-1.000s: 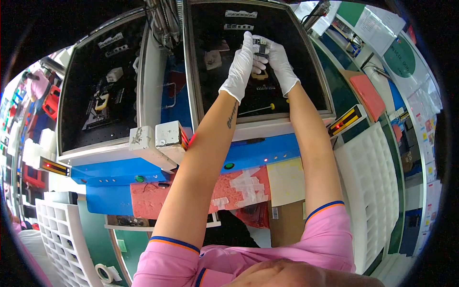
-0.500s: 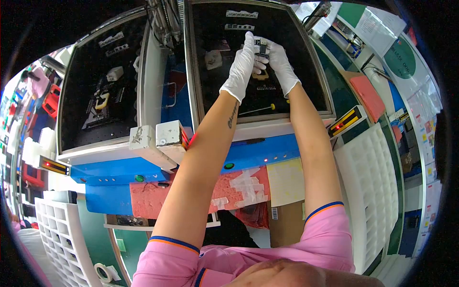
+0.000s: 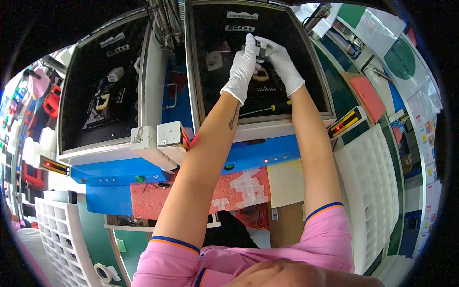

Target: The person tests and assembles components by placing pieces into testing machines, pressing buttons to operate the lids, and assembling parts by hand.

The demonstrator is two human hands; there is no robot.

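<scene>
Both my hands wear white gloves and meet over the right black machine bed. Between them is a small silver-and-black block-shaped part, whose exact kind I cannot make out. My left hand closes on its left side with the thumb up. The fingers of my right hand wrap its right side. Just below the hands, a cream-coloured loop-shaped piece sits on a dark fixture. Closer to the front edge lies a thin tool with a yellow end, perhaps a screwdriver.
To the left is a second black bed with a similar fixture. White posts stand between the beds. Black-and-yellow sensor bars flank the front. White moulded trays stand at right and left. Pink foam covers the front ledge.
My right hand has shifted slightly down and to the right, and the part between the hands has turned or moved a little. My left hand is almost where it was.
</scene>
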